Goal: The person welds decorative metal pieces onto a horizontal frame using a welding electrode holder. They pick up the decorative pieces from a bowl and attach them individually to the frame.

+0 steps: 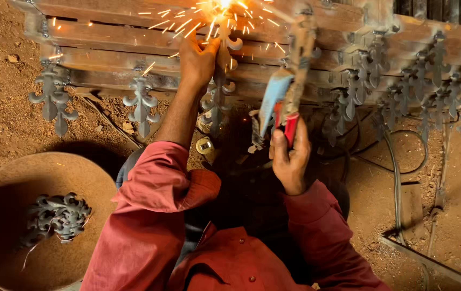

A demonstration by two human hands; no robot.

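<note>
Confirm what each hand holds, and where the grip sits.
Left hand steadies a fleur-shaped ornament near its top; right hand grips the welding holder by its red handle.

Left hand [198, 59] reaches forward, fingers curled — right hand [290, 159] fisted, grip closed.

Frame: metal frame [133, 59] lies across the top of the view, on the ground [4, 118].
Ornaments: finial pieces [142, 105] hang in a row along the frame's near edge, left to right.
Left hand [198, 59]: on a finial [220, 81] at the frame's middle, below the sparks [214, 13].
Right hand [289, 159]: right of the left hand, gripping the electrode holder [281, 102], which reaches up toward the frame.
Basin [36, 178]: lower left, holding loose finials [58, 215].
Cables [397, 172]: on the ground, right.
</note>
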